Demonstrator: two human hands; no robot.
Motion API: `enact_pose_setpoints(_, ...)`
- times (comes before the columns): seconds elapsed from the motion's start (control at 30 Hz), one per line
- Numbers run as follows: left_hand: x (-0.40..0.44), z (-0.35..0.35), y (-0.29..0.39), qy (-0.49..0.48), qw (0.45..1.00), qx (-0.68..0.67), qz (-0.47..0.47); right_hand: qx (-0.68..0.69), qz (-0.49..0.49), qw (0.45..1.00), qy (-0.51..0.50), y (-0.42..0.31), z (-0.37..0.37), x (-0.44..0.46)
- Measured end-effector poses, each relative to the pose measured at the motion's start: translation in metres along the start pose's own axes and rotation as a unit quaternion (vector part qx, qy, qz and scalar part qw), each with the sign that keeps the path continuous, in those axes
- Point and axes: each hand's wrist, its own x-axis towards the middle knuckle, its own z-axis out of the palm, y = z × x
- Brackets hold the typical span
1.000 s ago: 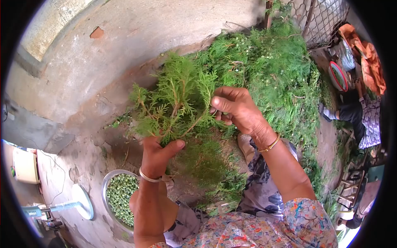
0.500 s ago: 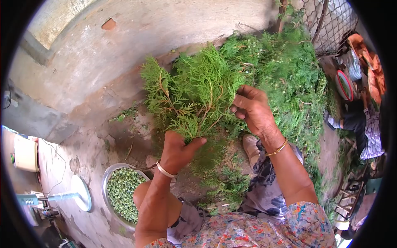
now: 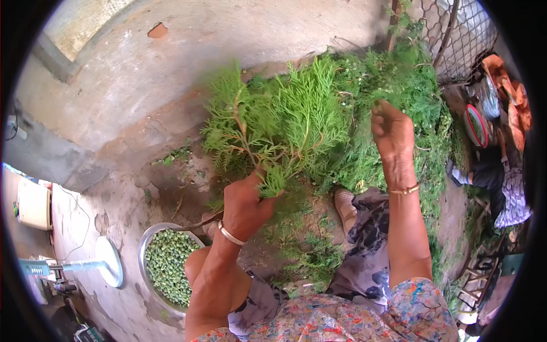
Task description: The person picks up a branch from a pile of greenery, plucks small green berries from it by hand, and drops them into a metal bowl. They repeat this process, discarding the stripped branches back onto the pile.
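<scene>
My left hand (image 3: 249, 206) is wrapped round the woody stem of a leafy arborvitae branch (image 3: 310, 108), whose flat green sprays fan out above the fist. To the right of the sprays and apart from them is my right hand (image 3: 394, 130). Its fingers are curled in against the thumb, and whatever they hold, if anything, is too small or hidden to name. Behind that hand lies a large heap of cut greenery (image 3: 399, 82). A metal basin (image 3: 143, 263) full of small green cones (image 3: 171, 265) stands on the ground beside my left knee.
A pale wall (image 3: 228, 34) runs along the back, with wire mesh (image 3: 450, 40) at its right end. A fan (image 3: 108, 262) is at left. On the far right, another person (image 3: 507, 188) sits near a red-rimmed container (image 3: 476, 125). Loose sprigs (image 3: 316, 256) lie between my feet.
My right hand has left the branch's right side and moved right and slightly up, its fingers curling. My left hand still grips the branch, which has swung slightly to the right.
</scene>
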Motion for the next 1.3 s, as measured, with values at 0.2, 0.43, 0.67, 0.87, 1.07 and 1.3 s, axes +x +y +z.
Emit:
enact_pose_setpoints(0.2,0.002,-0.003,0.006,-0.012,0.984,0.170,0.044,0.077,0.134,0.984,-0.093,0.011,0.002,-0.010)
enact_pose_setpoints(0.43,0.003,0.004,0.006,-0.044,0.972,0.218,0.078,-0.048,0.082,0.973,-0.210,0.017,0.012,-0.028)
enact_pose_setpoints(0.67,0.002,0.013,0.006,-0.086,0.966,0.227,0.092,-0.199,0.132,0.931,-0.275,0.030,0.029,-0.049)
enact_pose_setpoints(0.87,0.003,0.017,0.003,-0.096,0.953,0.245,0.149,-0.249,0.207,0.910,-0.259,0.051,0.030,-0.055)
enact_pose_setpoints(1.07,0.003,0.018,0.014,-0.158,0.975,0.143,0.057,-0.273,0.056,0.918,-0.281,0.075,0.030,-0.068)
enact_pose_setpoints(1.3,0.005,0.044,0.029,0.105,0.932,-0.290,-0.192,-0.363,-0.197,0.882,-0.226,0.091,0.031,-0.077)
